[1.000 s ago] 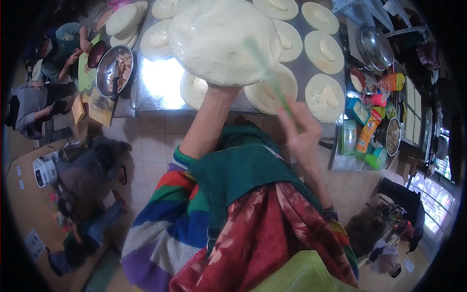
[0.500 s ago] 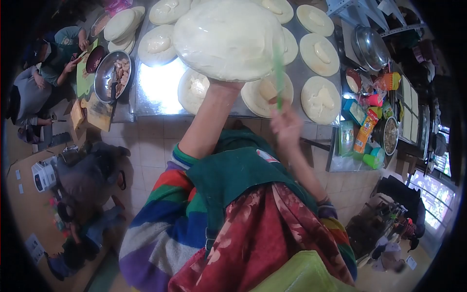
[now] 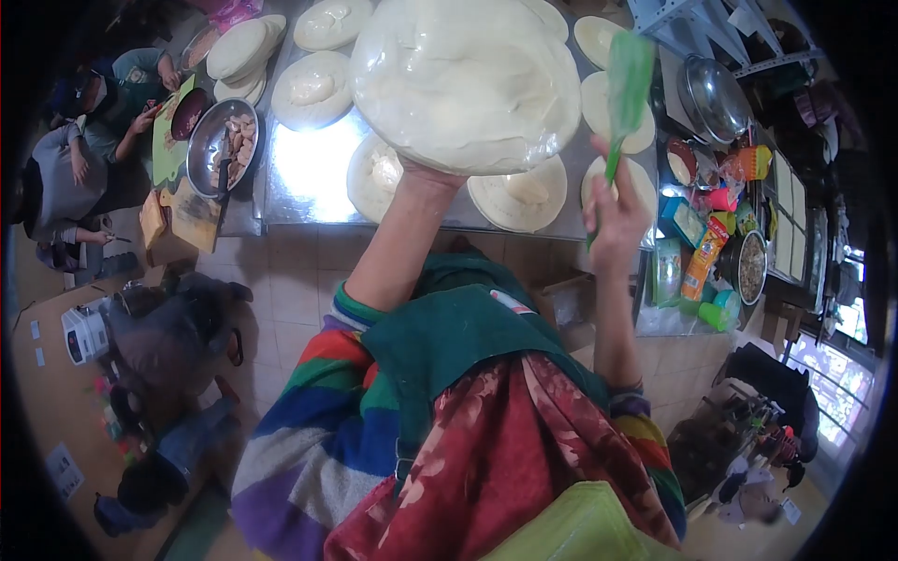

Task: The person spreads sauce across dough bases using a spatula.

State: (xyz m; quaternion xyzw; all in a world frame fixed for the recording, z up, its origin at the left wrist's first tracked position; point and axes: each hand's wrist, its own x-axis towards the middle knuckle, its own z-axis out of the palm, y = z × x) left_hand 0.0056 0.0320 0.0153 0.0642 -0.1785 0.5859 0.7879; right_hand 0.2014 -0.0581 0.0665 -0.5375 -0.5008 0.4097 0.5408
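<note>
My left hand (image 3: 432, 178) is under a large pale disc, perhaps a cake layer (image 3: 468, 84), and holds it up from below. White cream coats its upper face, smooth and shiny; the fingers beneath are hidden. To the right, my right hand (image 3: 619, 220) is closed around the handle of a green spatula (image 3: 630, 84), its broad blade pointing up and apart from the held disc. Smaller pale discs lie on the metal table (image 3: 290, 178), several bearing a dollop of cream, like the disc (image 3: 520, 201) below the held one.
At left, a metal bowl (image 3: 194, 150) holds chunks and a knife, beside a cutting board (image 3: 192, 220) and stacked discs (image 3: 238, 51). Two people (image 3: 131, 112) work there. A side table at right carries a steel pot (image 3: 716, 93), an orange packet (image 3: 702, 262) and a green cup (image 3: 716, 313).
My right hand has moved right and up with the spatula, away from the disc's edge. The held disc has shifted slightly right and down, and its top shows more.
</note>
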